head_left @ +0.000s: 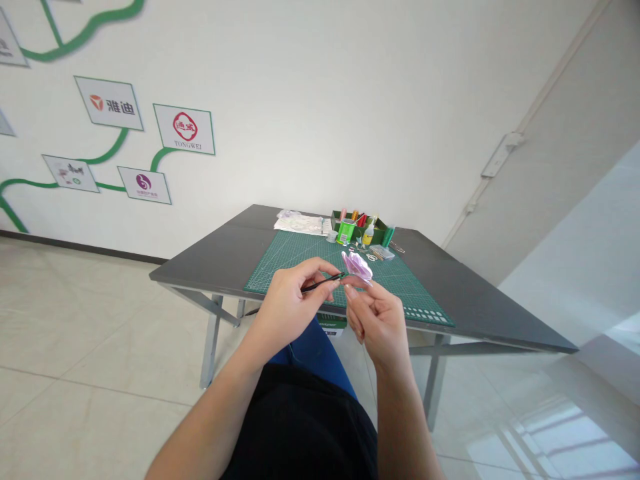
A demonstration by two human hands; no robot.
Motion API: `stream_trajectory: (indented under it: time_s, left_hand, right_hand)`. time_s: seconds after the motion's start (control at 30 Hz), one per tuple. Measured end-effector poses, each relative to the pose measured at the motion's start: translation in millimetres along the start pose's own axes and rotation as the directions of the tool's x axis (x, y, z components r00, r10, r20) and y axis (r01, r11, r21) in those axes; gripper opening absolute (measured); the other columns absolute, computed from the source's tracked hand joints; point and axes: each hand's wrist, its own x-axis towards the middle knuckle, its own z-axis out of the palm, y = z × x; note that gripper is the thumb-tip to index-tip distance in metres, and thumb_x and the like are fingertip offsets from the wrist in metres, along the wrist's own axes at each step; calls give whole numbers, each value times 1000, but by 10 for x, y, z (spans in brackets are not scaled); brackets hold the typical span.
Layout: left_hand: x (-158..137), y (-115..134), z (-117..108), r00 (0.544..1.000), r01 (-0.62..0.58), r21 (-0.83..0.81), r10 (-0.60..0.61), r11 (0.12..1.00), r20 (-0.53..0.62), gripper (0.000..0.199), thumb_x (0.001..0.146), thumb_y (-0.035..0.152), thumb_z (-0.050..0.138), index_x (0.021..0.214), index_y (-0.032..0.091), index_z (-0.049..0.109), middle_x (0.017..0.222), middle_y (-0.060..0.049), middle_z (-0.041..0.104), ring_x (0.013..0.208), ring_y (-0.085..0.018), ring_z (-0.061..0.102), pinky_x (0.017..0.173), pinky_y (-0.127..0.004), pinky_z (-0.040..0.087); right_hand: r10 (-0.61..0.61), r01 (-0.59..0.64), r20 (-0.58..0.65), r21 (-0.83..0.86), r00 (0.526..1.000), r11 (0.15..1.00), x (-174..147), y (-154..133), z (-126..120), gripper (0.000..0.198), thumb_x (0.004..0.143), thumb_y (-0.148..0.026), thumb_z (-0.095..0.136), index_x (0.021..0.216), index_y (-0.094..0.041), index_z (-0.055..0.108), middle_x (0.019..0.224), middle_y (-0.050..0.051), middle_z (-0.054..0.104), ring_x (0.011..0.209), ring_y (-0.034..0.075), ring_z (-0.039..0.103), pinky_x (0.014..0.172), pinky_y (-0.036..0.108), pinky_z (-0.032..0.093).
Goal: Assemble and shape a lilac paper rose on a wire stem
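Note:
My left hand [299, 293] is closed, with black tweezers [320, 283] pinched between thumb and forefinger. Their tips point right, at a small green bit beneath a pale purple artificial flower [357, 267]. My right hand [377, 319] is closed just under that flower, its thumb and forefinger pinching at the base. The petals stand above the fingers, facing up and away from me. Whatever stem lies between the fingertips is mostly hidden. Both hands are held close together above the near edge of the green cutting mat [295, 257].
A dark table [215, 247] carries the mat. At its back stand a green box [381, 230] with thread spools, a bright green container [345, 232] and a glue bottle [369, 235]. White-handled scissors [371, 257], a clear case [383, 252] and white sheets [300, 223] lie nearby.

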Motion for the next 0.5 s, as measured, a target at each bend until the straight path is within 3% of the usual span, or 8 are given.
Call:
stream_trajectory:
  time_s: [0.23, 0.5]
  left_hand:
    - [54, -2, -38, 998, -25, 58, 28, 998, -62, 12, 94, 27, 70, 95, 19, 78, 84, -3, 79, 77, -18, 74, 72, -25, 57]
    - [61, 91, -124, 998, -45, 262, 56, 964, -38, 9, 93, 21, 71, 91, 19, 80, 84, -3, 83, 74, -19, 77, 68, -26, 55]
  right_hand:
    - [73, -60, 146, -92, 987, 994, -59, -73, -97, 40, 98, -49, 69, 113, -14, 82, 41, -9, 41, 33, 7, 30, 36, 20, 23]
    - [42, 48, 289, -298, 956, 953, -241, -362, -299, 34, 106, -40, 60, 112, -18, 85, 46, -7, 39, 37, 7, 30, 37, 21, 18]
